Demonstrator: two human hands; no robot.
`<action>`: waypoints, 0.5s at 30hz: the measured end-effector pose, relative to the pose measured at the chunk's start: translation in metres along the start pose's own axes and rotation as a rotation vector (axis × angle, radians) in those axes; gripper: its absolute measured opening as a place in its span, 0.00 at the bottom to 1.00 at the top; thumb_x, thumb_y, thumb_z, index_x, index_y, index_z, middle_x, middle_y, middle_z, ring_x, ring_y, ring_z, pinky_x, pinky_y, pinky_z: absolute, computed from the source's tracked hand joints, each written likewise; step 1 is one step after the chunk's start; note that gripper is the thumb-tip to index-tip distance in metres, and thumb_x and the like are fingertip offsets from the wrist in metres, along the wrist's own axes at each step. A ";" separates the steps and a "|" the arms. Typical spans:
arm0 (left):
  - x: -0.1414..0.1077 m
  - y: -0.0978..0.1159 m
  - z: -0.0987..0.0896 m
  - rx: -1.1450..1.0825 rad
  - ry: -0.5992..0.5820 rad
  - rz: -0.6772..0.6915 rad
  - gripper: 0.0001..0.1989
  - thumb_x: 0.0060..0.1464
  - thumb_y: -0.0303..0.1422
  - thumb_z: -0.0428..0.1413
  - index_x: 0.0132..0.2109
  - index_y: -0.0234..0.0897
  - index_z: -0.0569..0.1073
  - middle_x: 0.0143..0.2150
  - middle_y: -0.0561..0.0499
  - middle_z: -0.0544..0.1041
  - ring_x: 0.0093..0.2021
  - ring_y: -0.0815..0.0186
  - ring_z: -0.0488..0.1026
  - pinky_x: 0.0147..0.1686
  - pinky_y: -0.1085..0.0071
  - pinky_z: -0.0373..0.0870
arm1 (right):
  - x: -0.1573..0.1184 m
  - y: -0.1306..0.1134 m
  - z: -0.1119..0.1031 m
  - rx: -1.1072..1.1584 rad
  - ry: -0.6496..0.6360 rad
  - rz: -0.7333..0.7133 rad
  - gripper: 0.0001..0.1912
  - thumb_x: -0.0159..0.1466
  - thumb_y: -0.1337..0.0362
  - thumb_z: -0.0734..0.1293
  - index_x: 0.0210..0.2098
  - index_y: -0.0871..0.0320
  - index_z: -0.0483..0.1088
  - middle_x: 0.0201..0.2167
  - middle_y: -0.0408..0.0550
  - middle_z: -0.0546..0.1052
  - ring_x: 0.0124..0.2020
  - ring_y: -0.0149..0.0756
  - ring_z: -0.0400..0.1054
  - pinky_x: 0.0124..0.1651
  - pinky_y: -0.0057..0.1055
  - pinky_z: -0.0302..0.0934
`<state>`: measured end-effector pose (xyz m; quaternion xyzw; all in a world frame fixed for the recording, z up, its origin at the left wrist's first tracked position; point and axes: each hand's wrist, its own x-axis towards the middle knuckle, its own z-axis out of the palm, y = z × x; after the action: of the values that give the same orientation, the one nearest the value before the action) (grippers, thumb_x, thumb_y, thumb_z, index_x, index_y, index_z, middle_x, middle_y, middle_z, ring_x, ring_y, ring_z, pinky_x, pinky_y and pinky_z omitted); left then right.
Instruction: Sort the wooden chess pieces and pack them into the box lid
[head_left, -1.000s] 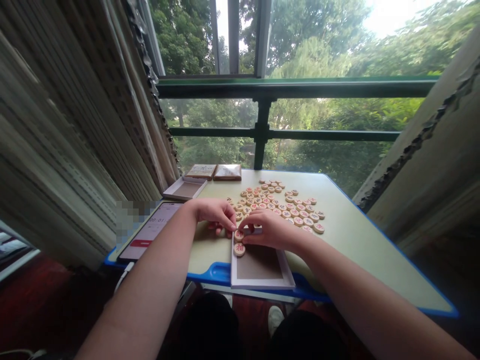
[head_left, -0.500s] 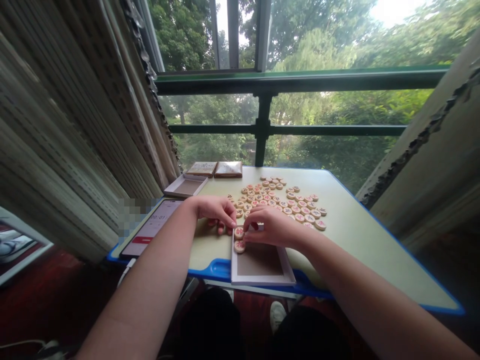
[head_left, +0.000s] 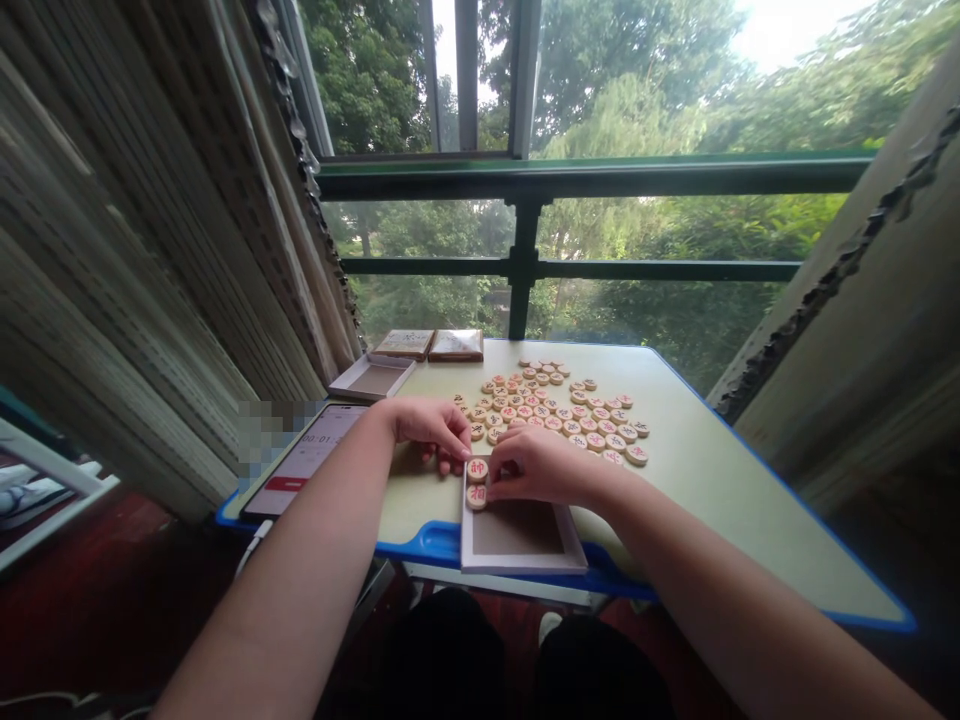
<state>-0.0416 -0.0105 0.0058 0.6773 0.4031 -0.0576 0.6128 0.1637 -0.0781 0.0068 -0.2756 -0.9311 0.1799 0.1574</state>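
Note:
An open shallow box (head_left: pixel 525 571) lies at the table's near edge. Two round wooden pieces with red characters sit in its far left corner, an upper piece (head_left: pixel 477 469) and a lower piece (head_left: pixel 476 497) just nearer. My left hand (head_left: pixel 435 430) is at the box's far left corner, fingers loosely curled and apart, with nothing seen in them. My right hand (head_left: pixel 536 465) is over the box, its fingertips at the right side of the two pieces, thumb and fingers apart. Beyond the hands many round pieces (head_left: pixel 553 407) with red or black characters lie spread on the table.
On the left of the table (head_left: pixel 720 530) lies a phone (head_left: pixel 304 460) with a cable. Behind it are another shallow tray (head_left: pixel 373 377) and two flat packs, a left pack (head_left: pixel 405 343) and a right pack (head_left: pixel 457 345). Curtains and a railed window surround the table.
My right hand's fingers have eased slightly away from the two pieces, whose faces now show more fully. My left hand has barely moved. The view has shifted slightly.

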 end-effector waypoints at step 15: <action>0.000 0.000 0.001 -0.003 -0.011 0.011 0.14 0.39 0.37 0.64 0.30 0.32 0.72 0.26 0.50 0.77 0.24 0.71 0.73 0.16 0.80 0.61 | -0.001 0.002 0.000 -0.009 -0.026 0.002 0.09 0.54 0.60 0.69 0.25 0.61 0.72 0.22 0.44 0.71 0.24 0.27 0.60 0.28 0.25 0.52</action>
<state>-0.0411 -0.0110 0.0062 0.6781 0.3961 -0.0574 0.6164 0.1653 -0.0770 0.0063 -0.2748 -0.9335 0.1796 0.1439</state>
